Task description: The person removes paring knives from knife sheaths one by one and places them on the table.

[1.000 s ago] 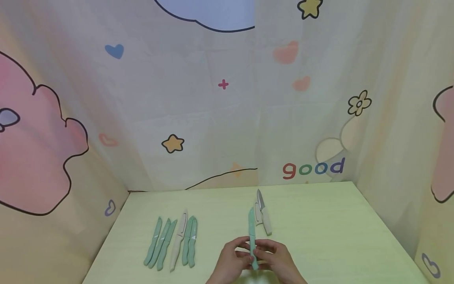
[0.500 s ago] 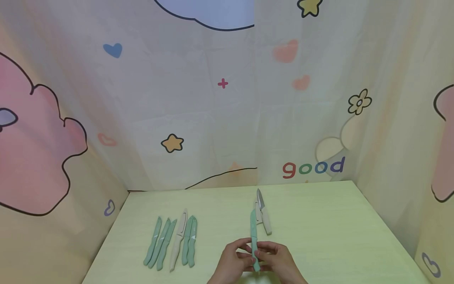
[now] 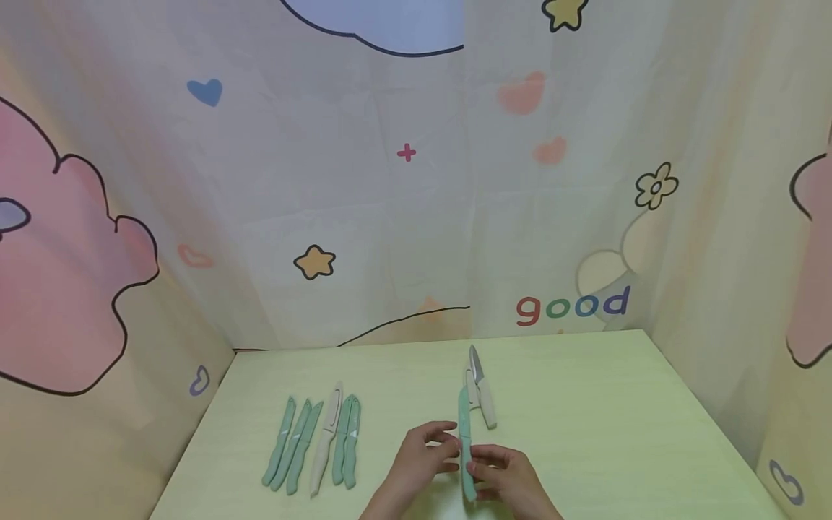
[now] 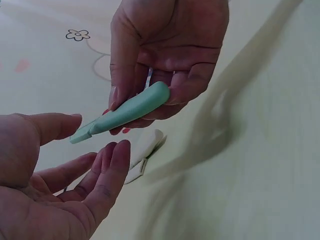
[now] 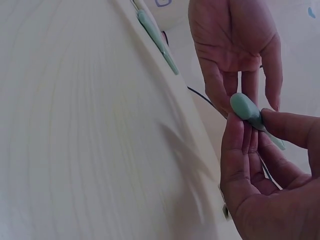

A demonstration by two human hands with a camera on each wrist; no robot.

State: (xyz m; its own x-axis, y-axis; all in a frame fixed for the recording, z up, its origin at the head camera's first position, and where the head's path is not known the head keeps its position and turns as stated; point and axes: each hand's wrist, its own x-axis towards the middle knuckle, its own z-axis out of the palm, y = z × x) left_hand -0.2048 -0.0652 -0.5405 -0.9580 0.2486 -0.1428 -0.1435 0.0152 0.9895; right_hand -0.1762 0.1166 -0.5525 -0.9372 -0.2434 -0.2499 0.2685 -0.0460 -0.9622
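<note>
A green knife (image 3: 464, 415) in its sheath is held up in front of me, tip pointing away. My right hand (image 3: 510, 475) pinches its handle between thumb and fingers. In the left wrist view the rounded handle end (image 4: 150, 100) shows at the right hand's fingers. My left hand (image 3: 419, 458) is beside the knife with thumb and fingers spread apart, near the sheath (image 4: 82, 132) and not gripping it. Just beyond lie a beige knife (image 3: 484, 404) with a bare steel blade and its beige sheath (image 3: 471, 390), partly hidden by the green knife.
At the left of the pale table (image 3: 585, 433) lies a row of sheathed knives: several green ones, such as the leftmost green knife (image 3: 279, 442), and a beige knife (image 3: 323, 448) among them. A printed curtain (image 3: 364, 180) stands behind the table.
My left hand has let go of the green knife and moved slightly left, its fingers spreading. The right hand still holds the knife, which has shifted slightly toward me.
</note>
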